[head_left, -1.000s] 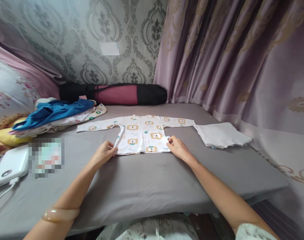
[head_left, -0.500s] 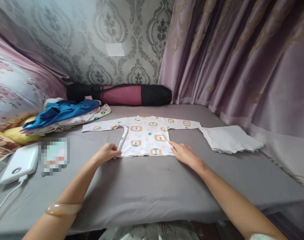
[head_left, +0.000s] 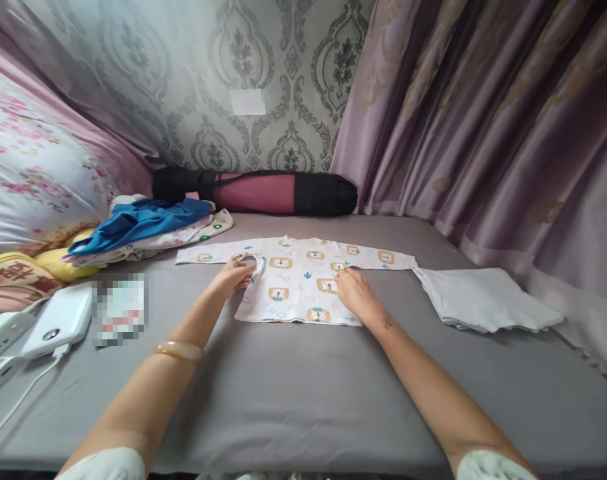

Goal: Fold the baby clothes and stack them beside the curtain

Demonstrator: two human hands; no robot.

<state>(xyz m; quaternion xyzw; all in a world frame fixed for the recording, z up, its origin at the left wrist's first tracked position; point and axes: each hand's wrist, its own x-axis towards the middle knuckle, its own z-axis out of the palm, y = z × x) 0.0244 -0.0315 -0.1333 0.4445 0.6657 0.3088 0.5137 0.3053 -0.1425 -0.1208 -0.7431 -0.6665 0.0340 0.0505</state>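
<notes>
A small white long-sleeved shirt (head_left: 303, 283) with orange and green prints lies spread flat on the grey cloth-covered surface (head_left: 293, 387), its sleeves stretched out to both sides and its hem toward the person. The left hand (head_left: 234, 279), below a pale bangle (head_left: 179, 351) on the forearm, has its fingertips at the shirt's side edge just below the armpit. The right hand (head_left: 356, 293) touches the opposite side of the shirt, below the other sleeve, with its fingers bent over the fabric. Whether either hand is pinching the cloth or merely resting against it cannot be told. At the far end of the right-hand sleeve, a folded whitish cloth (head_left: 488, 297) lies touching or just beside the cuff. To the left is a loose heap of clothes with a blue garment (head_left: 140, 223) on top, near a floral pillow (head_left: 38, 160). Nearer the person on that side sit a white power bank (head_left: 60, 317) with a cable plugged in and a blurred-out item (head_left: 120, 310). A black and maroon bag (head_left: 256, 193) stretches along the patterned wall (head_left: 188, 80), beside a mauve curtain (head_left: 463, 120).
</notes>
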